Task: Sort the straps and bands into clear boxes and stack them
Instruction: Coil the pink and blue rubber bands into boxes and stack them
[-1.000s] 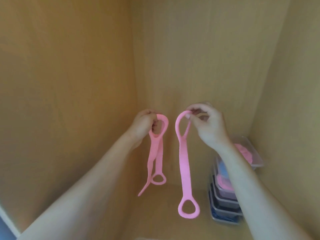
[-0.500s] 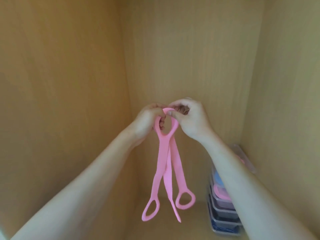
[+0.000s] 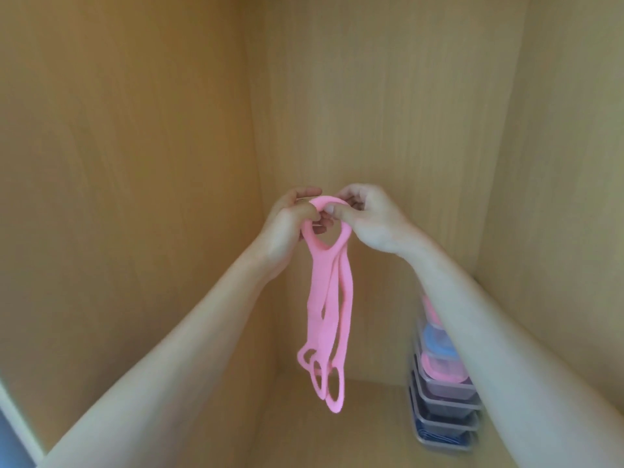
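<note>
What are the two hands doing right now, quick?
Left hand: closed, pinching the top loop of the pink straps.
Right hand: closed, pinching the same loop from the other side.

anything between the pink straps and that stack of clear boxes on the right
Nothing visible does. The pink straps hang from the left hand and right hand over the cabinet floor; the stack of clear boxes stands lower right. Only the right forearm covers the stack's top.
</note>
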`<move>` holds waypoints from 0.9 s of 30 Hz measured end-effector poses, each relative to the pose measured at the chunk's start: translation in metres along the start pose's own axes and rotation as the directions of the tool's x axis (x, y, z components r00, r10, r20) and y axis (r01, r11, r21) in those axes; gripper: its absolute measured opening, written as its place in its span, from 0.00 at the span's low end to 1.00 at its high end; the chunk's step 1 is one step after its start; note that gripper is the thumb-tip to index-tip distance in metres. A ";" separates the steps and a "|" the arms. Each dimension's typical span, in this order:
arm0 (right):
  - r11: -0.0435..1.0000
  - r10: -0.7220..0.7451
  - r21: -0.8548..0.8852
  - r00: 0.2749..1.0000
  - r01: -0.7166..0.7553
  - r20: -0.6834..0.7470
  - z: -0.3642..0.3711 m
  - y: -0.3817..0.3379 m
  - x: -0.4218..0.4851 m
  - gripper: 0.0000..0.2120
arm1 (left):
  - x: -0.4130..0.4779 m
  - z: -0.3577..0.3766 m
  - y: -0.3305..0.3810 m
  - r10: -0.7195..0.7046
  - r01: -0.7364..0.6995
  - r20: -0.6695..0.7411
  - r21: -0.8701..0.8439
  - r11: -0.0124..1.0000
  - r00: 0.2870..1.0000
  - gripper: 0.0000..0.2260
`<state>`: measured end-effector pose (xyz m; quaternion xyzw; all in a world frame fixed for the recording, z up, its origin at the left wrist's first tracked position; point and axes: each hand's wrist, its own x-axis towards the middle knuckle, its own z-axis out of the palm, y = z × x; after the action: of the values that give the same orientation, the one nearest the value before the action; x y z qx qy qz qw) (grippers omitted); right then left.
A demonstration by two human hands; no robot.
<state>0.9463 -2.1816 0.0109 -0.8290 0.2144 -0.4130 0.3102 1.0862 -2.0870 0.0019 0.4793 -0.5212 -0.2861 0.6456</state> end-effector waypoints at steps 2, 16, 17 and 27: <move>1.000 0.003 0.026 1.000 -0.003 -0.011 -0.001 -0.001 0.001 0.03 | -0.007 -0.008 -0.015 -0.007 0.007 0.002 -0.089 0.996 1.000 0.29; 1.000 -0.005 0.009 0.998 0.006 -0.065 -0.018 -0.005 0.004 0.04 | -0.092 0.021 -0.149 -0.421 0.393 0.263 0.154 0.907 0.868 0.32; 1.000 -0.002 0.006 0.998 0.002 -0.069 -0.020 -0.004 0.004 0.04 | -0.094 0.025 -0.150 -0.412 0.399 0.266 0.105 0.911 0.871 0.30; 1.000 -0.025 0.011 0.996 0.026 -0.086 -0.026 -0.005 0.004 0.05 | -0.096 0.035 -0.162 -0.396 0.385 0.038 0.158 0.909 0.918 0.06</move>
<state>0.9277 -2.1892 0.0292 -0.8113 0.2145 -0.4534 0.3002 1.0463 -2.0758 -0.1847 0.6099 -0.4565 -0.3867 0.5197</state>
